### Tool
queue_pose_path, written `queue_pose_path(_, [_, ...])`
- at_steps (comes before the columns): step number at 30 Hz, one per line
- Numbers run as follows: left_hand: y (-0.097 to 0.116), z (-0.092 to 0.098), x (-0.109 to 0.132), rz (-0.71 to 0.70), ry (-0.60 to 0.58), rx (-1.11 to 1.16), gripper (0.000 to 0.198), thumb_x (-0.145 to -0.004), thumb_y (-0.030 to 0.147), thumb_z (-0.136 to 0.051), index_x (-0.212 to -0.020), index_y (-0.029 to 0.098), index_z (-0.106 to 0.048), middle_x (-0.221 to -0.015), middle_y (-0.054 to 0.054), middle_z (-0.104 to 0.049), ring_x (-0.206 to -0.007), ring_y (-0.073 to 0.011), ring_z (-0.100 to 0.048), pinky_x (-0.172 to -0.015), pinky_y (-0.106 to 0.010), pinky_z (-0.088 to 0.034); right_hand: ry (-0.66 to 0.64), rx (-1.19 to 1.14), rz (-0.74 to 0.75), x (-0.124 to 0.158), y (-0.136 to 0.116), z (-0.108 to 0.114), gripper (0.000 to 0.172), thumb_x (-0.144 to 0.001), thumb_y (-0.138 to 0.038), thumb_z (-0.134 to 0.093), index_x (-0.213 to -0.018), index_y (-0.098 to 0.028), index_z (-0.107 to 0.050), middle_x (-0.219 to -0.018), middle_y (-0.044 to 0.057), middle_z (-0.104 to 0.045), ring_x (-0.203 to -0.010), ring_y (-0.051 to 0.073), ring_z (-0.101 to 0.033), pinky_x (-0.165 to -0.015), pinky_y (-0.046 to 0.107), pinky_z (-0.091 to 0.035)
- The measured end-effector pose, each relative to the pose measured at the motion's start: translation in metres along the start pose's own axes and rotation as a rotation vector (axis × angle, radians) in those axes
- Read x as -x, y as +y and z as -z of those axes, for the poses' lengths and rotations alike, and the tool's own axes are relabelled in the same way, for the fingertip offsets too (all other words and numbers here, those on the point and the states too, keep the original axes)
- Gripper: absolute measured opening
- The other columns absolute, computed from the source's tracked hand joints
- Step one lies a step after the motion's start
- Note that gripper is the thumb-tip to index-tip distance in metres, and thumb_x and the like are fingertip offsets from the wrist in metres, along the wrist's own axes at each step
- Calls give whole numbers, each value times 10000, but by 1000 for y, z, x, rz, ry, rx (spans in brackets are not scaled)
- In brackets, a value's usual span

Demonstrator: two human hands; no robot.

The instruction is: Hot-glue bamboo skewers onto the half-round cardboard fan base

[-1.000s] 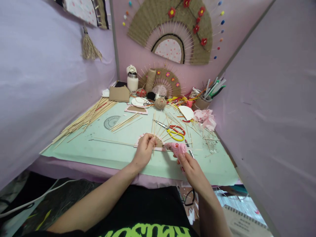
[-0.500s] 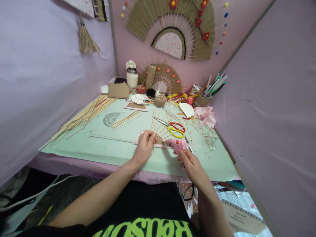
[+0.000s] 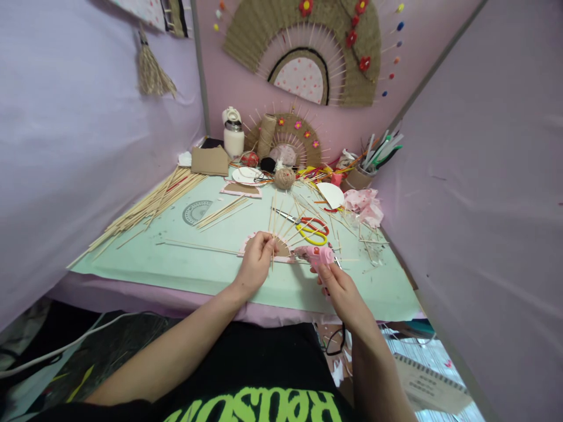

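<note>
My left hand point(image 3: 255, 259) pinches a thin bamboo stick point(image 3: 272, 263) between thumb and fingertips, held roughly upright. Beneath it lies a half-round piece of brown cardboard point(image 3: 281, 248) edged in pink-and-white, partly covered by this hand. Several sticks fan out from its curved edge. A pink glue gun point(image 3: 319, 255) is gripped in my right hand point(image 3: 338, 288), its nozzle pointing left at the cardboard's right end; whether the tip touches cannot be made out. Scissors point(image 3: 313, 230) with red and yellow handles rest just behind the fanned sticks.
Long bamboo sticks point(image 3: 141, 205) are heaped at the left, near a protractor point(image 3: 196, 212). A twine ball point(image 3: 284, 179), a white bottle point(image 3: 233, 139) and a tool cup point(image 3: 358, 177) stand at the back. Pink fabric point(image 3: 364, 205) lies at the right. A large fan point(image 3: 360, 76) hangs above.
The whole view has shifted very slightly. Both hands keep nearly the same pose, with the stick and the glue gun still held in place.
</note>
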State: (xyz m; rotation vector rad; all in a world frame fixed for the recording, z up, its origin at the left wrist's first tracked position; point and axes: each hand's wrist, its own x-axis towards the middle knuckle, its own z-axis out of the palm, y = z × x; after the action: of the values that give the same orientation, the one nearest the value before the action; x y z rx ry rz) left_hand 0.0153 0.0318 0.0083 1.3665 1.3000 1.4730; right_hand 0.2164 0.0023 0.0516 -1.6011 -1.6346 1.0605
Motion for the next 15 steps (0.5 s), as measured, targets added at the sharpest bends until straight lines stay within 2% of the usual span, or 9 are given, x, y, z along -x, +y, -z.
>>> queue_pose_path(10, [1,0,0,-5,1,-7,225,-953,368,-472,-788,219,-512,-762,-12,-588,-741,-172,-545,-708,-297,-422,19,34,-11,-3,0,3,570,-842,-747,-443,-784,-200,-594,-757,54,-640,-709,208,-589,-598,301,-430])
queue_pose_path(15, [-2,0,0,-15,5,-23,228,-959,359,-464,-790,218,-523,-766,-14,-589,-744,-171,-544,-707,-296,-425,5,47,-11,-3,0,4,571,-847,-755,-420,-789,-209,-574,-752,43,-628,-730,212,-594,-622,307,-438])
